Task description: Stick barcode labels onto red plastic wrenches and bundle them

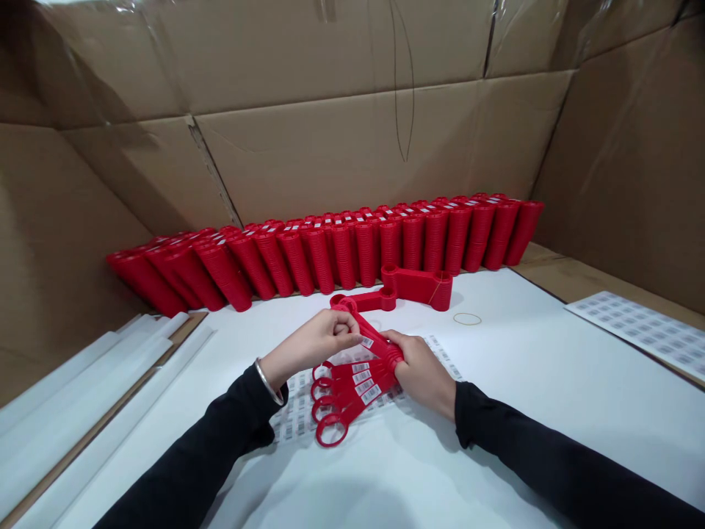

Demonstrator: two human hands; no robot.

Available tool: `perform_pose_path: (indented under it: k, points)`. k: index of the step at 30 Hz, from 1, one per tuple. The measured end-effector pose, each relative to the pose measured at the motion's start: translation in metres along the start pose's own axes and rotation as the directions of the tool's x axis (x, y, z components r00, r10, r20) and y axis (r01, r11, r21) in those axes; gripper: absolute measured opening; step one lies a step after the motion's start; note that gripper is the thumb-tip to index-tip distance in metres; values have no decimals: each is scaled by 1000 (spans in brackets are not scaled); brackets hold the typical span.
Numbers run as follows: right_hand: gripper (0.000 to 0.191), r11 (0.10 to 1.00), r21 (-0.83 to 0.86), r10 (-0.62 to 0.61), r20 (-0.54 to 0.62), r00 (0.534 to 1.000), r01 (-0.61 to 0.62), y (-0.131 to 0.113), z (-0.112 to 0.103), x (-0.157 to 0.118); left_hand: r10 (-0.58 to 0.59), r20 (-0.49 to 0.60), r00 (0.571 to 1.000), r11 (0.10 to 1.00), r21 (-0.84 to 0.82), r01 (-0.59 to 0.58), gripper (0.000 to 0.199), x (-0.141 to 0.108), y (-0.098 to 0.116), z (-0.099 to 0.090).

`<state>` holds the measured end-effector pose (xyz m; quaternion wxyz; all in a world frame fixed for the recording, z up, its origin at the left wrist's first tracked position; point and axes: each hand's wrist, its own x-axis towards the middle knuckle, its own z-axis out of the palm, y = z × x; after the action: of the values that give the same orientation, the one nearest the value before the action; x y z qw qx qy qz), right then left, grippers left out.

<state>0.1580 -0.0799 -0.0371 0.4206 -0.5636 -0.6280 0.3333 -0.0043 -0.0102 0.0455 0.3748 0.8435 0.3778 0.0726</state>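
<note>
My right hand [424,371] is closed around one end of a bunch of flat red plastic pieces [363,382]. Several of them fan out toward the left, each with a ring end and a white barcode label. My left hand [319,339] is pinched at the upper piece, beside its label; what its fingertips hold is too small to name. Below the fan lies a sheet of barcode labels [297,411], partly hidden by the pieces and my hands. Just beyond my hands, a small red stack [418,285] with a rubber band round it rests on the white table.
Many stacked red pieces [341,253] stand in rows along the back cardboard wall [308,154]. A loose rubber band [467,319] lies right of centre. Another label sheet [642,330] is at the right edge, and white sheets [82,375] lie at the left.
</note>
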Motion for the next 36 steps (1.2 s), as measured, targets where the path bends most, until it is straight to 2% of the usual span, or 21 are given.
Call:
perform_pose_path:
  k: [8, 13, 17, 21, 25, 29, 33, 36]
  points:
    - [51, 1000, 13, 4, 4, 1000, -4, 0, 0, -1, 2, -16, 1000, 1000, 20, -2, 26, 2, -2, 2]
    - [50, 998, 61, -1, -4, 1000, 1, 0, 1, -1, 44, -150, 988, 983, 184, -16, 23, 4, -7, 9]
    - [46, 995, 94, -12, -18, 1000, 14, -1, 2, 0, 161, -266, 951, 900, 434, -31, 25, 3, -10, 19]
    - [50, 992, 123, -7, -35, 999, 11, -2, 1, 1, 276, -396, 876, 799, 600, 20, 36, 3, -14, 29]
    - [47, 992, 119, -34, -53, 998, 40, -3, 0, 0, 289, -522, 803, 851, 524, 35, 47, 8, -21, 30]
    - [36, 993, 108, -46, -46, 998, 51, -4, 2, -1, 340, -582, 738, 899, 431, -75, 27, 13, -25, 25]
    - [32, 994, 104, -35, -45, 998, 39, -4, 2, -1, 348, -591, 728, 923, 351, -157, 17, 14, -26, 19]
    - [37, 993, 109, -37, -55, 998, 43, -1, 2, -1, 334, -608, 720, 936, 302, -179, 15, 12, -26, 16]
